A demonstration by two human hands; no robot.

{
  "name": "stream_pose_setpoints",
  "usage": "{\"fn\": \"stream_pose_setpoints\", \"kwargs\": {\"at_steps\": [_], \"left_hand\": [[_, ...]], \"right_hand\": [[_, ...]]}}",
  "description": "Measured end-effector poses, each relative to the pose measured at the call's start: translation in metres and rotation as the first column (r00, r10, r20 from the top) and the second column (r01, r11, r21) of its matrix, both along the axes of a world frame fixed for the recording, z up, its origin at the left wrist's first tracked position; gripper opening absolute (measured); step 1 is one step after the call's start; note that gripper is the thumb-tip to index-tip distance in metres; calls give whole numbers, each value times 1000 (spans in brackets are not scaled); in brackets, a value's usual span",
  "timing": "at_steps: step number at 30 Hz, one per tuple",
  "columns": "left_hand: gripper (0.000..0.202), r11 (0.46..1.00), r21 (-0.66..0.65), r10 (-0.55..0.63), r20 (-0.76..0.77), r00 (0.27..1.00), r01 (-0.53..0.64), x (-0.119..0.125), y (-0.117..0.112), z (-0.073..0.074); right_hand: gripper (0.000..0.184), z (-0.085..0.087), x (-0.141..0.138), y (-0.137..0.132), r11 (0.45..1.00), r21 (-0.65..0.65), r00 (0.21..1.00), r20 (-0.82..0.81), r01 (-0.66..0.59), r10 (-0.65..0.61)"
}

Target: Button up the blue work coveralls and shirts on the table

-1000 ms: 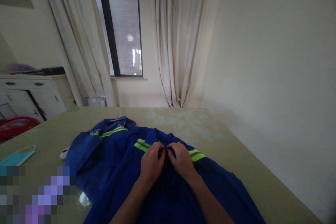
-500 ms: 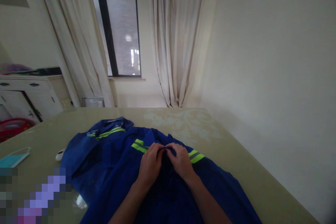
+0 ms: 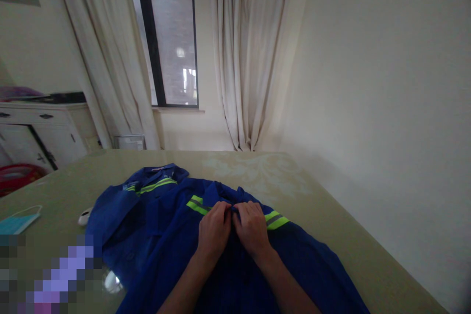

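A blue work jacket (image 3: 305,255) with yellow-green and grey reflective bands lies spread over the table in front of me. My left hand (image 3: 215,228) is closed, its fingers pinching the cloth at the front between the two bands. Right beside it, my right hand (image 3: 252,228) also grips the jacket's front, fingertips nearly meeting the left ones. What lies between the fingertips is too small to make out. Another blue garment (image 3: 117,216) with similar bands lies at the left, its collar toward the far side; the jacket overlaps it.
The glossy table (image 3: 368,265) runs along a wall at the right. On its left lie a light-blue face mask (image 3: 20,223) and a small white object (image 3: 84,217). A red basket (image 3: 22,176) and white cabinet (image 3: 62,132) stand beyond; curtains (image 3: 246,59) hang behind.
Both hands have stayed on the jacket's front. Their fingers have curled further down over the cloth and the wrists have turned slightly. The view has shifted a little.
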State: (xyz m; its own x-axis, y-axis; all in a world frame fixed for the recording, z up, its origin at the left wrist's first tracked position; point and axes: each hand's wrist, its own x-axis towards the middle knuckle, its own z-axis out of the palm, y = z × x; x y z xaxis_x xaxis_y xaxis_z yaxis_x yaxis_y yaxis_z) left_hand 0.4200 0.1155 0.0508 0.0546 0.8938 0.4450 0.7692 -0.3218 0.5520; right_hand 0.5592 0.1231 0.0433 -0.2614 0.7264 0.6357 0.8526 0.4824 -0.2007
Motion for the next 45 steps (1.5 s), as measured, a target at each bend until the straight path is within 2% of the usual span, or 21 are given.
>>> {"fn": "stream_pose_setpoints", "kwargs": {"at_steps": [4,9,11,13,18,22,28,30,33,35,38,40,42,43,45], "left_hand": [[21,999,-28,-26,39,999,27,-3,4,-4],[29,971,7,-235,190,953,238,-11,13,-14],[34,952,18,-302,240,923,307,-14,16,-18],[35,944,15,-321,264,909,329,-16,17,-21],[30,957,-16,-279,242,930,291,-17,15,-22],[28,970,-28,-233,170,958,241,-19,15,-19],[25,981,14,-194,187,963,195,-32,33,-21],[27,991,15,-134,245,960,135,-36,46,-21],[31,1000,-21,4,306,952,3,-44,74,-15],[32,995,-52,95,310,946,-82,-48,95,-9],[34,979,-101,202,294,934,-179,-45,113,-1],[40,977,-110,206,276,939,-182,-37,107,0],[53,990,-78,131,244,961,-115,-27,83,-4],[59,997,-53,73,215,974,-63,-23,67,-8],[64,992,19,-124,63,990,123,-19,28,-19]], "right_hand": [[11,-4,0,3,999,-34,999,-42,-27,25],[16,-11,5,7,992,-113,956,-293,-59,24],[16,-14,8,9,988,-130,942,-332,-88,40],[14,-16,9,10,981,-147,935,-346,-130,72],[11,-17,12,8,963,-199,941,-320,-180,110],[9,-17,16,6,965,-176,953,-267,-196,145],[8,-22,22,9,968,-73,898,-393,-242,195],[10,-24,27,17,983,-35,862,-488,-181,141],[17,-25,39,36,1000,-21,805,-593,4,-16],[20,-23,49,52,992,-46,796,-593,119,-123],[20,-14,61,66,976,-78,804,-555,204,-213],[20,-3,64,61,964,-79,799,-545,252,-254],[26,9,61,39,971,-59,837,-496,231,-229],[30,14,59,23,982,-54,873,-450,182,-186],[33,16,52,-16,993,-118,946,-322,-2,-36]]}}
